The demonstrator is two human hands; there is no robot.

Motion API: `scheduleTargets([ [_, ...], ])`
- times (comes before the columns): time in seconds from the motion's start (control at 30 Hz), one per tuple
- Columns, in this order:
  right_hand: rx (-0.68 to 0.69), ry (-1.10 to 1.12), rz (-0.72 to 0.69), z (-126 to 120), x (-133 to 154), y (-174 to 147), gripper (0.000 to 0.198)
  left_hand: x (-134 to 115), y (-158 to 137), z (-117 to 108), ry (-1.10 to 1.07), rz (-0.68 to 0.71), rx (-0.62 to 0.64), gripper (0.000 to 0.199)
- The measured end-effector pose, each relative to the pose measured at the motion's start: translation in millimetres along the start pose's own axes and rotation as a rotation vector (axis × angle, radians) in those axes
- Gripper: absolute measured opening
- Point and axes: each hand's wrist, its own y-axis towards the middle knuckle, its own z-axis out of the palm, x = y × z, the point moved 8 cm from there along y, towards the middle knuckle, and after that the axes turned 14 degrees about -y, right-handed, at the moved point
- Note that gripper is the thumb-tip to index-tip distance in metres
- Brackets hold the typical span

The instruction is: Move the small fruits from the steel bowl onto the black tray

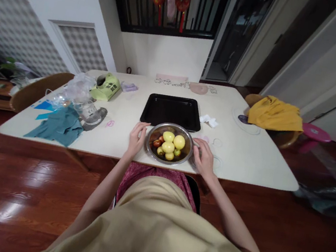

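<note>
A round metal bowl stands near the table's front edge, just before my body. In it lie large yellow fruits, small red-brown fruits and small yellow-green fruits; their exact kinds are unclear. My left hand rests at the bowl's left side, fingers extended and holding nothing. On the other side is my right hand, open, its fingertips near or against the right rim; I cannot tell if they touch. Directly behind the bowl lies a black rectangular tray.
On the table's left are a teal cloth, clear plastic bags and a green-yellow bag. A crumpled white tissue lies right of the tray. A yellow garment drapes over a chair at the right end.
</note>
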Motion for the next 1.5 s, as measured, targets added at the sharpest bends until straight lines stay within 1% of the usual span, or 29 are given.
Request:
scheduleTargets([
  [0.1,0.025,0.100,0.121,7.8,-10.6,-1.6,0.040,0.3,-1.0,1.1,-0.007,-0.010,0.011,0.037],
  [0.2,0.091,0.199,0.221,20.9,-21.2,-1.4,0.044,-0.8,-2.0,2.4,0.000,-0.002,0.022,0.038],
  [0.33,0.283,0.299,0.338,40.6,-27.4,0.1,0.048,-6.9,-3.7,5.1,0.038,0.049,0.046,0.040],
  [0.43,0.441,0.379,0.474,52.4,-26.0,-3.4,0.046,-12.7,-5.9,11.2,0.047,0.102,0.115,0.042],
  [0.5,0.533,0.430,0.589,58.7,-23.6,-8.9,0.041,-15.5,-7.9,16.5,0.048,0.128,0.176,0.044],
  [0.57,0.582,0.467,0.680,62.0,-20.3,-13.2,0.029,-17.6,-10.2,22.0,0.043,0.146,0.240,0.046],
  [0.63,0.566,0.484,0.733,61.5,-17.6,-13.0,0.017,-19.3,-12.5,27.1,0.034,0.162,0.302,0.049],
  [0.7,0.524,0.485,0.763,59.3,-16.7,-9.3,0.010,-20.7,-14.5,31.4,0.026,0.172,0.354,0.051],
  [0.83,0.485,0.477,0.810,54.1,-19.8,5.2,0.008,-22.7,-17.1,35.8,0.023,0.198,0.405,0.056],
  [0.93,0.470,0.470,0.810,46.4,-25.9,28.2,0.010,-24.2,-17.2,34.3,0.037,0.238,0.374,0.060],
  [1.03,0.459,0.428,0.789,39.3,-34.7,60.7,0.010,-24.1,-15.6,31.0,0.050,0.251,0.311,0.062],
  [1.1,0.452,0.400,0.787,38.8,-41.4,83.4,0.012,-23.7,-14.6,30.0,0.044,0.244,0.288,0.062],
  [1.3,0.447,0.310,0.788,57.7,-58.1,139.5,0.023,-21.2,-13.9,32.1,0.062,0.213,0.292,0.057],
  [1.4,0.452,0.253,0.785,68.4,-64.8,159.6,0.030,-19.3,-14.3,33.1,0.067,0.197,0.303,0.056],
  [1.5,0.475,0.187,0.778,75.2,-71.2,175.3,0.033,-19.1,-14.8,33.4,0.052,0.198,0.307,0.056],
])
